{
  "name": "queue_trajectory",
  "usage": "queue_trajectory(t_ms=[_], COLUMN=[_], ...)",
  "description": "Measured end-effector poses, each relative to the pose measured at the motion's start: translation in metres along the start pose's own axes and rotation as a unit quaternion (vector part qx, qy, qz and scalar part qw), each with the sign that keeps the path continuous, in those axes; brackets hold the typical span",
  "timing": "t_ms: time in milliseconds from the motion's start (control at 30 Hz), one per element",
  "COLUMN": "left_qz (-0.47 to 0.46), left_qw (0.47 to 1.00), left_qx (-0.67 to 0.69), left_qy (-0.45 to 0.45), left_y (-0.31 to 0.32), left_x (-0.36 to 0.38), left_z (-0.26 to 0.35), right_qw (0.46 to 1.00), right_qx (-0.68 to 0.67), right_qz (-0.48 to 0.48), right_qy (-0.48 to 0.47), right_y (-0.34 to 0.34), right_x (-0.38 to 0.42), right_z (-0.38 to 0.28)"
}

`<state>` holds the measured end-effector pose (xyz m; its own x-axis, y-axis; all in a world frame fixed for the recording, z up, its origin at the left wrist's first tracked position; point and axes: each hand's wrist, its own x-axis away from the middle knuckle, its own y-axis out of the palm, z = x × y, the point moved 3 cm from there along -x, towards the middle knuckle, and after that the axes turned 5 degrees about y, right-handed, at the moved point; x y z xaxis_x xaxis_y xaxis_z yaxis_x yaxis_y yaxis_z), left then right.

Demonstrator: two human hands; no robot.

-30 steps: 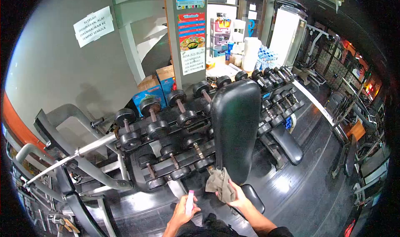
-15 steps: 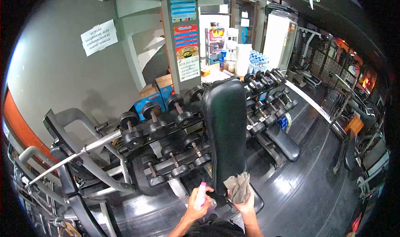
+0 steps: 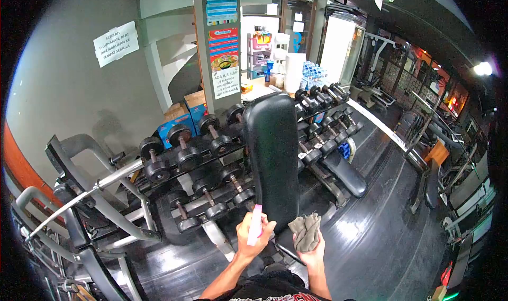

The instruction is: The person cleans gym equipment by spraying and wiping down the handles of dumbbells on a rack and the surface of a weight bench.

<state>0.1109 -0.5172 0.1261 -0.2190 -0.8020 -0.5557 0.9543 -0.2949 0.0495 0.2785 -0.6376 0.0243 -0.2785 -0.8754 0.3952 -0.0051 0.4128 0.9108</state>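
My left hand [image 3: 248,236] is closed around a spray bottle [image 3: 255,225] with a pink and white top, held upright in front of the lower part of a black padded bench backrest [image 3: 272,153]. To its right, a crumpled grey-brown cloth [image 3: 306,233] rests in my right hand [image 3: 315,251], whose fingers are wrapped round its lower side. Neither the cloth nor the bottle visibly touches the backrest. Part of the black bench seat [image 3: 288,246] shows between my two hands.
Racks of dumbbells [image 3: 217,137] stand behind the backrest on both sides. A barbell [image 3: 79,203] on a grey frame is at the left. Another black bench [image 3: 344,174] is at the right, and water bottles [image 3: 314,76] stand on a counter behind.
The view has shifted, so the backrest and racks appear further left. My left hand has risen with the bottle and turned; my right hand still holds the cloth.
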Motion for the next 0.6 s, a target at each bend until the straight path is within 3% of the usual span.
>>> queue_trajectory(t_ms=[300,600], left_qz=[0.048,0.083], left_qw=[0.997,0.994], left_qx=[-0.065,-0.069], left_qy=[-0.017,-0.026], left_y=[0.042,0.069], left_x=[-0.037,-0.024], left_z=[-0.032,-0.053], right_qw=[0.997,0.988], right_qx=[0.035,0.121], right_qz=[-0.058,-0.093], right_qy=[-0.034,0.028], right_y=[0.034,0.041], right_x=[-0.047,-0.136], right_z=[-0.065,-0.092])
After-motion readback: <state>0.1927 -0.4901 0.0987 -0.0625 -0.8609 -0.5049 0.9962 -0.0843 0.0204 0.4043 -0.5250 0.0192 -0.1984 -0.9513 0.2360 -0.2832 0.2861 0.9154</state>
